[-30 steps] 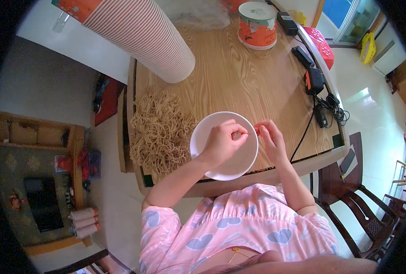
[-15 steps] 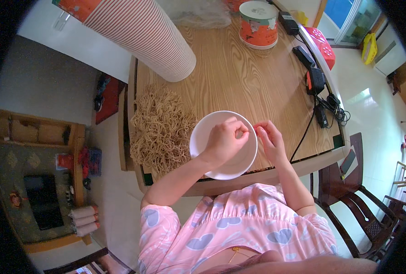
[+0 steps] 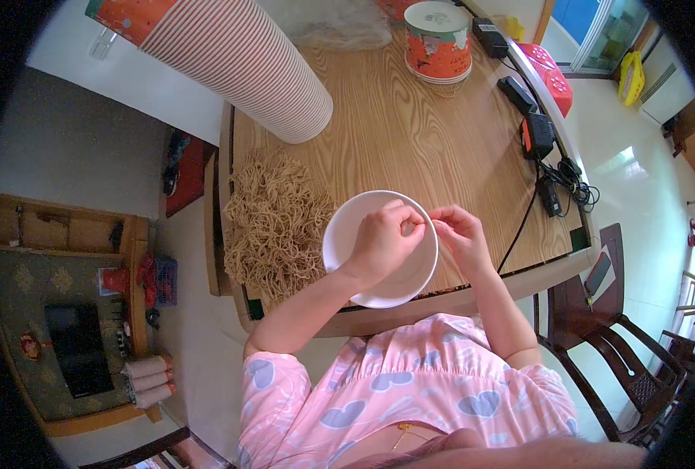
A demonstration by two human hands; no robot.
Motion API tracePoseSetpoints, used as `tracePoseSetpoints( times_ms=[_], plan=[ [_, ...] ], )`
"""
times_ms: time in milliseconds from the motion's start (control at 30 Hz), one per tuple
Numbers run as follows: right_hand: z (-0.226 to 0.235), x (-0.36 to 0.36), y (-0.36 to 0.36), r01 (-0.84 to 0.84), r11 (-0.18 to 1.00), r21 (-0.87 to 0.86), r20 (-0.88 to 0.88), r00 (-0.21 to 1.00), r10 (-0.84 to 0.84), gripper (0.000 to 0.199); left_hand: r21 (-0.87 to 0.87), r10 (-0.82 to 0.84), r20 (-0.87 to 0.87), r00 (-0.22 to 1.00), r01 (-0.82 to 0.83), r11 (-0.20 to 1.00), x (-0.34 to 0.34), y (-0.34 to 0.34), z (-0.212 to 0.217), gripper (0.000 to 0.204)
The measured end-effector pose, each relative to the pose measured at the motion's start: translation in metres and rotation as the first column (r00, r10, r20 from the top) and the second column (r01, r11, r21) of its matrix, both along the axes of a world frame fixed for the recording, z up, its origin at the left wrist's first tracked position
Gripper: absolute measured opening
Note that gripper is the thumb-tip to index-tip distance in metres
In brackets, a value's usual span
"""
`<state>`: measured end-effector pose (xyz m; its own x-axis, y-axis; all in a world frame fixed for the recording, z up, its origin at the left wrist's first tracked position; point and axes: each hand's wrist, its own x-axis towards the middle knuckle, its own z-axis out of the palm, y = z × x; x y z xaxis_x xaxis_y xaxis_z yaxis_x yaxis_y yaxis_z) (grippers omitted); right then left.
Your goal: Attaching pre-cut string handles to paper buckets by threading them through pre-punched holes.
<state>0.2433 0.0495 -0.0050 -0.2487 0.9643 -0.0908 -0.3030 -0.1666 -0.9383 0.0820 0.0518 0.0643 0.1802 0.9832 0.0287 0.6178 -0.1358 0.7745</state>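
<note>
A white paper bucket (image 3: 389,291) stands at the near edge of the table, its open mouth facing up. My left hand (image 3: 386,238) reaches over its mouth, fingers curled into a pinch by the inner wall on the right. Just outside that wall, my right hand (image 3: 461,234) has thumb and forefinger pressed together at the rim. Whatever is between the fingertips of either hand is too small to make out. To the left of the bucket lies a tangled heap of tan cords (image 3: 277,223), close beside my left forearm.
A tall leaning stack of nested paper buckets (image 3: 246,70) rises at the far left of the table. Farther back are an orange-and-green bucket (image 3: 439,47) and clear plastic wrapping (image 3: 328,23). Black adapters (image 3: 536,137) and cables line the right edge. A dark wooden chair (image 3: 590,313) stands right.
My right thumb and forefinger have shifted slightly at the bucket's rim. My left hand keeps its pinch inside the wall. The whole view has moved a little.
</note>
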Motion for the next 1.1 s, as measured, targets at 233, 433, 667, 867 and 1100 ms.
tracePoseSetpoints(
  times_ms=[233, 433, 667, 867, 1100],
  plan=[
    [-0.006, 0.001, 0.005, -0.002, 0.998, 0.068, 0.065, 0.998, -0.003, 0.011, 0.301, -0.015, -0.211, 0.977, 0.079, 0.95, -0.001, 0.0, 0.011, 0.015],
    [0.018, -0.004, 0.006, 0.072, 0.977, 0.203, 0.231, 0.966, -0.12, 0.009, 0.405, -0.095, -0.534, 0.84, 0.353, 0.843, -0.022, 0.013, 0.018, 0.018],
    [0.059, -0.011, 0.013, -0.101, 0.962, 0.254, 0.558, 0.828, -0.06, 0.007, 0.157, -0.124, -0.488, 0.864, 0.227, 0.961, -0.035, 0.006, 0.021, 0.012],
    [0.071, -0.02, 0.018, -0.407, 0.734, 0.544, 0.771, 0.587, -0.246, 0.004, 0.061, -0.05, -0.159, 0.986, 0.06, 0.996, -0.043, -0.009, 0.009, 0.017],
    [0.076, -0.032, 0.017, -0.55, 0.661, 0.511, 0.825, 0.53, -0.197, 0.005, -0.13, 0.0, 0.503, 0.864, 0.075, 0.989, -0.046, -0.01, -0.035, 0.015]
  ],
)
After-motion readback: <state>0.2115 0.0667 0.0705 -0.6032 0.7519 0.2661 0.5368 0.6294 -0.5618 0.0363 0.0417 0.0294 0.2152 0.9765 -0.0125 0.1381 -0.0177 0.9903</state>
